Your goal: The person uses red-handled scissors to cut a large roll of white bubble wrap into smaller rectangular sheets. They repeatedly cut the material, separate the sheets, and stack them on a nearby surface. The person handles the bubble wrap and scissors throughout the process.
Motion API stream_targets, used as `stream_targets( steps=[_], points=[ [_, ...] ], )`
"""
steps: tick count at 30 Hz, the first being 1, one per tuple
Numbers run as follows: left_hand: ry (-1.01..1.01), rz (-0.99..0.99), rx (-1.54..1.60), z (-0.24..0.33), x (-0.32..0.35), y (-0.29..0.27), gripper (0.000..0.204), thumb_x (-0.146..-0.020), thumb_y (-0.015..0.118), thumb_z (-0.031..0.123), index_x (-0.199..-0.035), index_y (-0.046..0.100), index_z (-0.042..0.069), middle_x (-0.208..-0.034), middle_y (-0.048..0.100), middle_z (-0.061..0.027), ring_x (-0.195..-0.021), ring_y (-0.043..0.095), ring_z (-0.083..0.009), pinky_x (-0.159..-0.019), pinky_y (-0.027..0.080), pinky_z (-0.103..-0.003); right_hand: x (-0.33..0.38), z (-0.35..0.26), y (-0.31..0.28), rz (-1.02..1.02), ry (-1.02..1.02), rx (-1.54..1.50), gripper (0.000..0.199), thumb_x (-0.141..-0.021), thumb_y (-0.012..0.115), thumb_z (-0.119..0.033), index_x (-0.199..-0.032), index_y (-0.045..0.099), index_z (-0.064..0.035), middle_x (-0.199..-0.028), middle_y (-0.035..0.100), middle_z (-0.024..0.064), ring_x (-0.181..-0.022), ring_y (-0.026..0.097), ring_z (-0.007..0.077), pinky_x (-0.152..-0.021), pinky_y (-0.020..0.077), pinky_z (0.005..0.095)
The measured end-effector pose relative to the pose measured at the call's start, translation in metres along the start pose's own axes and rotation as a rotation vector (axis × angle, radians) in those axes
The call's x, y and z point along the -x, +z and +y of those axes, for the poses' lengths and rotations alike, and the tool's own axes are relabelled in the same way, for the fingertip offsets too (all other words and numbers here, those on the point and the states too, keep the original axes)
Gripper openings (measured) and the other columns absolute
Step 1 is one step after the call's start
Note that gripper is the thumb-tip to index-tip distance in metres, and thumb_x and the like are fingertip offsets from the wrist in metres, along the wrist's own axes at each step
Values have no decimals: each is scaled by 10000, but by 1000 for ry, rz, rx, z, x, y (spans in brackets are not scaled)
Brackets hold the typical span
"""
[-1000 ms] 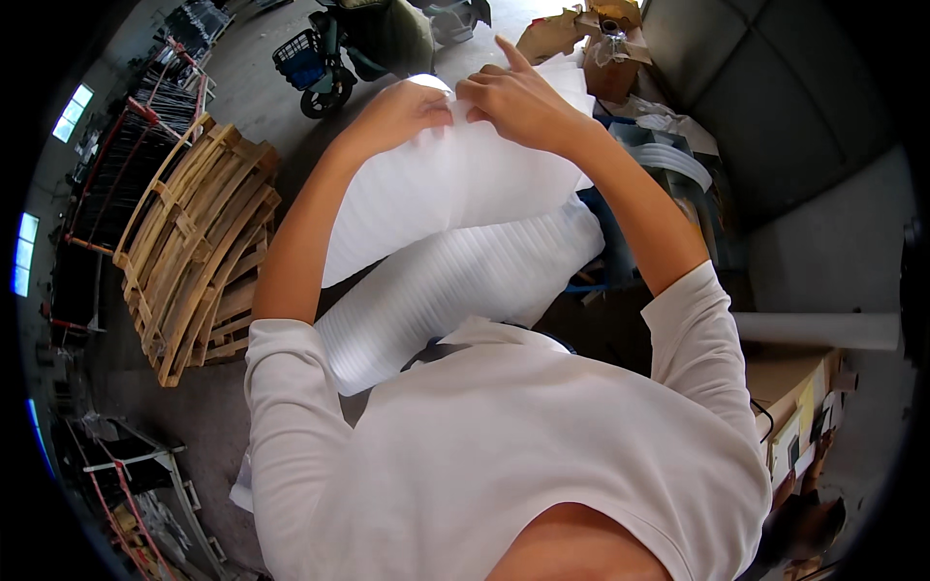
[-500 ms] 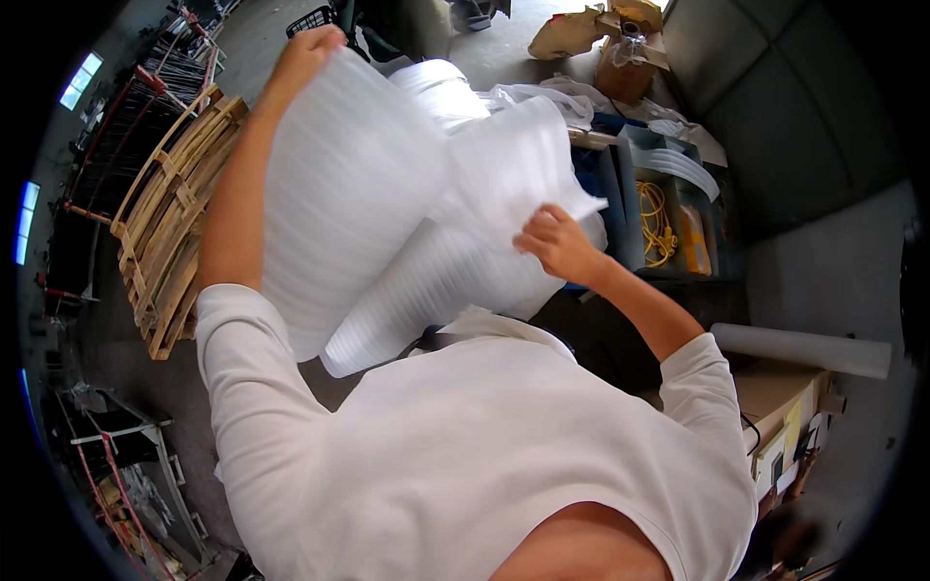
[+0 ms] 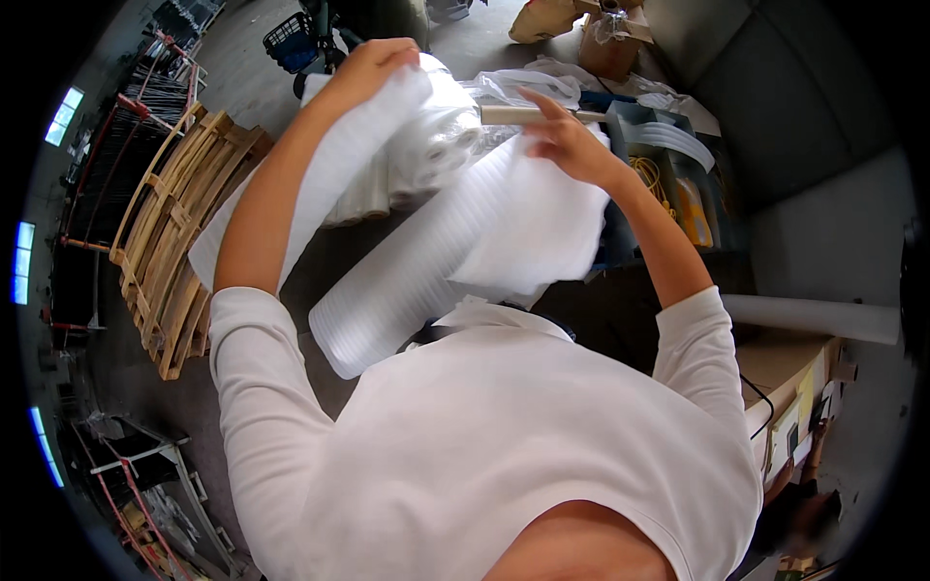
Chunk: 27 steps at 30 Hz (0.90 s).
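My left hand (image 3: 378, 68), raised at the far left of centre, grips the edge of a white foam sheet (image 3: 325, 179). The sheet hangs down behind my left forearm and is partly hidden by it. In front of my body lies a thick roll of white foam (image 3: 387, 290), slanting from lower left to upper right. A loose flap (image 3: 538, 218) of foam drapes over the roll's right part. Above that flap is my right hand (image 3: 572, 145), with fingers apart and nothing seen in them; whether it touches the foam I cannot tell.
Wooden pallets (image 3: 170, 232) stand at the left. Clear plastic-wrapped rolls (image 3: 436, 140) lie beyond the foam roll. At right are a grey bin (image 3: 668, 136) with yellow cord (image 3: 651, 184), and a white tube (image 3: 814, 318) by a cardboard surface. Another person (image 3: 799, 513) is at the lower right.
My left hand has moved right with the sheet, which now hangs apart from the roll. My right hand has risen and its fingers have spread. The plastic-wrapped rolls show more.
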<state>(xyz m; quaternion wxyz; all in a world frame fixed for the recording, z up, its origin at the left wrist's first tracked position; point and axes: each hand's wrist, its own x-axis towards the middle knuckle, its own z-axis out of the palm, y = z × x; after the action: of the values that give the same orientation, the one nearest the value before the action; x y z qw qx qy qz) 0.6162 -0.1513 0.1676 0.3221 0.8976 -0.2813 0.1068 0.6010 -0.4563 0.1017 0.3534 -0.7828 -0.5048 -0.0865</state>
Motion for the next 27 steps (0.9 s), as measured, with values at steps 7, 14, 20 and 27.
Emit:
stream_targets(
  steps=[7, 14, 20, 27],
  points=[
    [-345, -102, 143, 63, 7, 10, 185, -788, 546, 195, -834, 556, 16, -710, 558, -49, -668, 512, -103, -630, 401, -221, -55, -17, 2, 200, 180, -197, 212, -741, 582, -81, -918, 533, 23, -782, 545, 82, -762, 505, 235, -720, 408, 289],
    [-384, -233, 10, 29, 43, -2, 180, -688, 596, 138, -776, 583, -18, -629, 570, -57, -542, 527, -125, -551, 433, -259, -72, -44, -20, 321, -190, 543, 182, -677, 634, -81, -852, 590, -55, -1189, 448, 112, -1146, 368, 243, -946, 266, 445],
    [-280, -252, -38, 66, 18, 7, 170, -722, 578, 139, -751, 569, -28, -623, 551, -76, -533, 504, -137, -541, 422, -261, -100, -52, 1, -175, -113, 430, 184, -726, 597, -94, -906, 564, -74, -1060, 537, 120, -1025, 475, 260, -916, 335, 372],
    [-305, -188, 66, 56, 30, 12, 240, -833, 488, 210, -690, 515, 19, -589, 468, 15, -571, 441, -72, -539, 360, -212, -90, -48, 11, 72, -267, 193, 135, -691, 592, -29, -814, 542, -52, -763, 519, 90, -759, 499, 255, -698, 400, 342]
  ],
)
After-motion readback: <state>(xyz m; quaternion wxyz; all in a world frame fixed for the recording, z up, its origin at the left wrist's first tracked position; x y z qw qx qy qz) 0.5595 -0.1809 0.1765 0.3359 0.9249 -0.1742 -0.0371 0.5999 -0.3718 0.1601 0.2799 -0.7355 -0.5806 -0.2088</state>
